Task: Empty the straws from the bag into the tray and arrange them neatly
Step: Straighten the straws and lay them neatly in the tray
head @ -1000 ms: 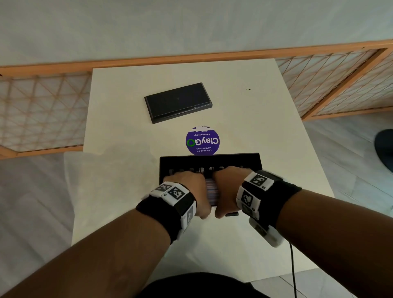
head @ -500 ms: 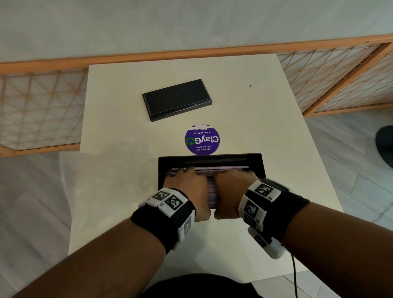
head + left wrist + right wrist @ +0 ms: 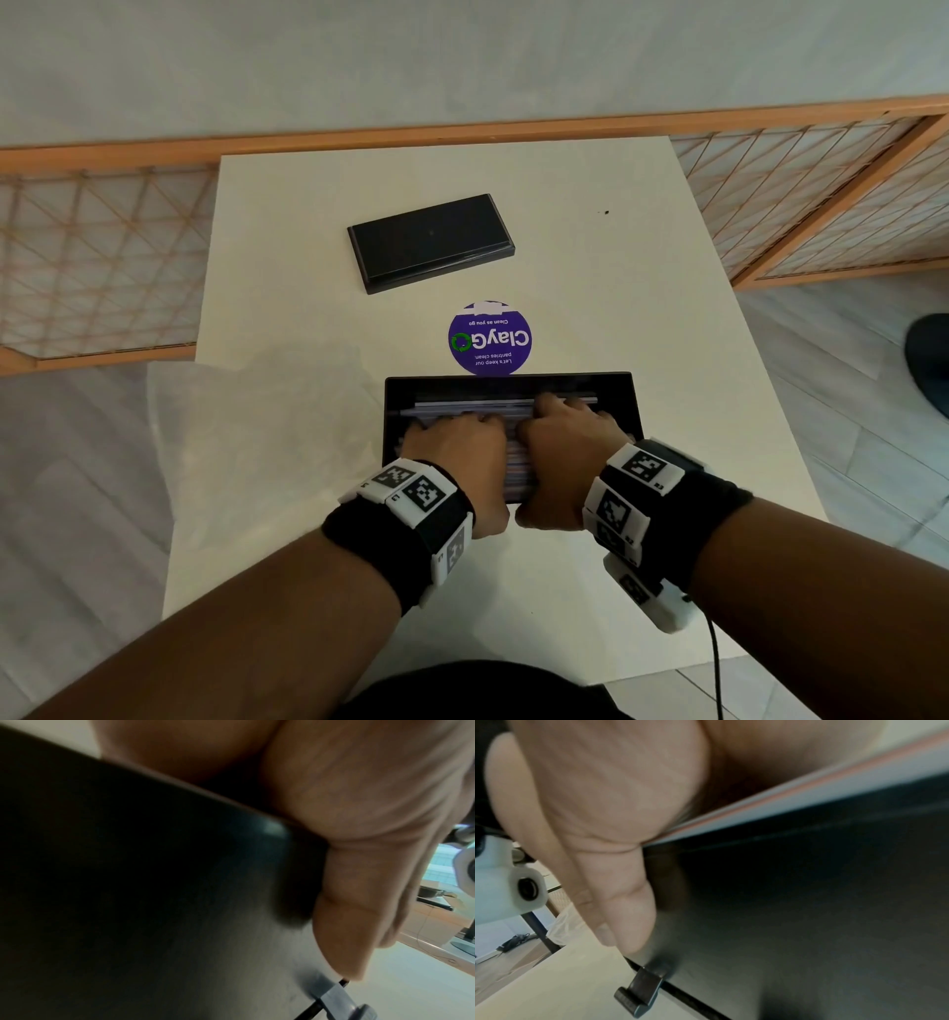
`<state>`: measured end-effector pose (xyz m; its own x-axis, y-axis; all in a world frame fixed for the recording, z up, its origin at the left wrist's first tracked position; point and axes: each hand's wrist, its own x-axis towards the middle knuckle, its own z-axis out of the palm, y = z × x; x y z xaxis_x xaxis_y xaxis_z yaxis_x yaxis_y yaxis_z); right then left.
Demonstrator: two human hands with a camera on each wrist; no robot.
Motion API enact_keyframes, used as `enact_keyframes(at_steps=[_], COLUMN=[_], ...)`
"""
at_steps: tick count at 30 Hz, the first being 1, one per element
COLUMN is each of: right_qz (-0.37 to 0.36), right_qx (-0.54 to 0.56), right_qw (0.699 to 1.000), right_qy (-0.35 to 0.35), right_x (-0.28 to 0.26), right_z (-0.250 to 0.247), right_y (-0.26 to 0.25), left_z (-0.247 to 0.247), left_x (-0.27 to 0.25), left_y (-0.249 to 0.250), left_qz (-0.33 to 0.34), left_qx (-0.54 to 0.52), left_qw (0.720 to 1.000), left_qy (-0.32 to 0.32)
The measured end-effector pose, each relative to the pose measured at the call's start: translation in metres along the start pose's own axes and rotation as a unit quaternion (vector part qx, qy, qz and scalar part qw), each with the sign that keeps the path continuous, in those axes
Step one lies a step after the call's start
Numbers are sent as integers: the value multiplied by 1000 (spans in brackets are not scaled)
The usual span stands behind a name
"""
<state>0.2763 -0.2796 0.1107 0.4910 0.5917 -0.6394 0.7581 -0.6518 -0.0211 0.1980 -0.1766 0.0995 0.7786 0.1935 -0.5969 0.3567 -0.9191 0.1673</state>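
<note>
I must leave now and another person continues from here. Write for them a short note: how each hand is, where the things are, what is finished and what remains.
Left hand: lies on the straws in the black tray, thumb down the tray's near wall; how far the fingers curl is not clear.
Right hand: the same, beside the left, thumb on the near wall.
Tray: on the white table, just below the purple sticker. The clear bag lies flat on the table's left side.
Done: the straws are in the tray, lying mostly lengthwise.
Left: finish evening them into a neat row, then lift the hands away.
</note>
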Motion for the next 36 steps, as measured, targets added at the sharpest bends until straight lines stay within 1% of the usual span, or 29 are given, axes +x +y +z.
enact_keyframes(at_steps=[3,11,17,23,27,30,33,36], right_qz=[2,10,10,9,4,0,5,4], right_qx=[18,20,31,12,25,31,25,8], right_qw=[1000,1000,999,1000,1000,999,1000,1000], right_qy=[11,3,3,4,13,14,6,10], right_x=[0,0,1,1,1,0,-1,0], right_z=[2,4,6,6,7,8,5,3], right_y=[0,0,0,-1,-1,-1,0,0], left_z=[2,0,3,3,2,2,3,4], left_x=[0,0,-1,-1,-1,-3,-5,-5], left_y=[-1,-5,-5,-6,-6,-5,-2,-2], left_qz=[-2,-8,-16,-13,-11,-14,-8,0], left_qx=[9,-17,-23,-28,-33,-16,17,5], left_qw=[1000,1000,1000,1000,999,1000,999,999], left_qy=[20,-3,6,6,10,10,26,35])
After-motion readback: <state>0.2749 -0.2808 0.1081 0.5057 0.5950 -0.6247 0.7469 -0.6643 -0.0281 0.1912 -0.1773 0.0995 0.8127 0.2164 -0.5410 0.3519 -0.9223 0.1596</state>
